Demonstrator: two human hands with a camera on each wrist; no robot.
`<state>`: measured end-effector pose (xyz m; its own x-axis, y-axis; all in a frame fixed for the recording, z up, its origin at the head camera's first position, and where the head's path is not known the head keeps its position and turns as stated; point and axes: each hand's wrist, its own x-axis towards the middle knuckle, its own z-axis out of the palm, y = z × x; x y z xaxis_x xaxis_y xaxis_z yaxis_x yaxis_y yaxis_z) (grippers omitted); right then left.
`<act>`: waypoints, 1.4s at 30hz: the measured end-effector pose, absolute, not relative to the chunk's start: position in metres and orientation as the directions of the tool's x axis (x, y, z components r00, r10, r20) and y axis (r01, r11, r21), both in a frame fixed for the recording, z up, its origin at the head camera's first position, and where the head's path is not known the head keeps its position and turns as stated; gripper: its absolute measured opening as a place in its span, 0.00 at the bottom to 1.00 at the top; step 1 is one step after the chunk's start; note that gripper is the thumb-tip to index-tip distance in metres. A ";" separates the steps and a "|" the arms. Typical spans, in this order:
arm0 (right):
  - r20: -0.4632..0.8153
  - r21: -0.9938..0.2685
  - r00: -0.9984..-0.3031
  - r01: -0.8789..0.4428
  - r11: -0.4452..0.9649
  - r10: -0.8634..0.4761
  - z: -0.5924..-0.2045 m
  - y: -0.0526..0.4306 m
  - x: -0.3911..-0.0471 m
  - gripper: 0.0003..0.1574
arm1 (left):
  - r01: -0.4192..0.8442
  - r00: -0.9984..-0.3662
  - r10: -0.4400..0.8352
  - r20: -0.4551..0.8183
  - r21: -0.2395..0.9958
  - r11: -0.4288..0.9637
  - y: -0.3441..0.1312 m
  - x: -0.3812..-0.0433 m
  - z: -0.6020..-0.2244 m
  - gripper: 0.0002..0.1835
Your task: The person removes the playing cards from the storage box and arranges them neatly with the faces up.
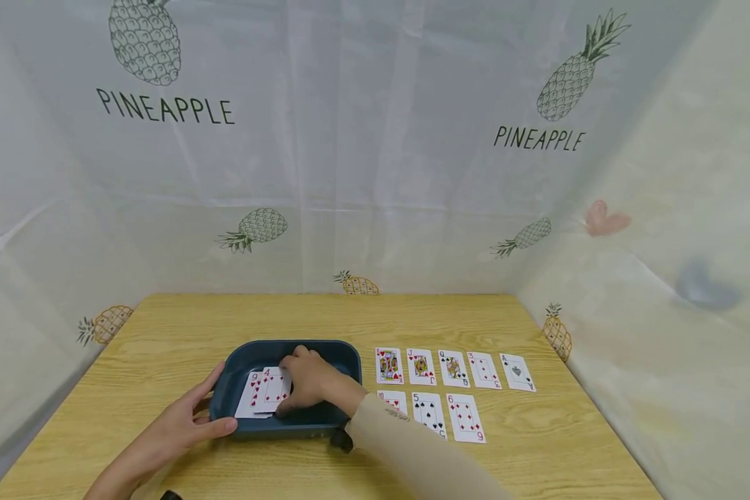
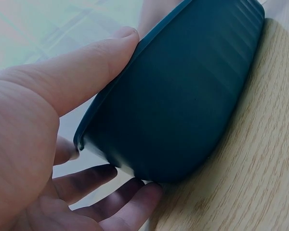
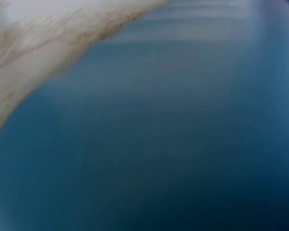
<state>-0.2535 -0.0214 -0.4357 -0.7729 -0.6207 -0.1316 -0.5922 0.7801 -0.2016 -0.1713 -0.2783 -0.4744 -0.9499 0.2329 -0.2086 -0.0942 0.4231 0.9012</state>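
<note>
A dark blue plastic basin stands on the wooden table, with a few playing cards inside. The four of diamonds lies face up, overlapping the nine of hearts. My left hand grips the basin's left end, thumb on the near rim and fingers round the far side, as the left wrist view also shows. Inside the basin, my right hand holds the four of diamonds at its right side, fingers at the far edge and thumb at the near one. The basin's blurred wall fills most of the right wrist view.
Right of the basin lie two rows of face-up cards. The far row runs from a king of hearts to an ace of spades. Nearer are a partly hidden ten, a five of spades and a six of diamonds.
</note>
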 end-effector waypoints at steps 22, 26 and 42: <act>-0.022 -0.414 -0.747 -0.598 0.686 -0.664 -0.379 0.100 -0.239 0.53 | -0.076 -0.947 0.269 -0.177 0.934 0.348 -0.278 -0.171 -0.477 0.59; 0.014 -0.437 -0.742 -0.607 0.663 -0.670 -0.380 0.135 -0.236 0.52 | -0.077 -0.948 0.263 -0.178 0.932 0.354 -0.278 -0.171 -0.478 0.59; 0.031 -0.424 -0.799 -0.555 0.716 -0.601 -0.419 0.309 -0.229 0.49 | -0.108 -0.947 0.239 -0.214 0.914 0.391 -0.278 -0.171 -0.476 0.58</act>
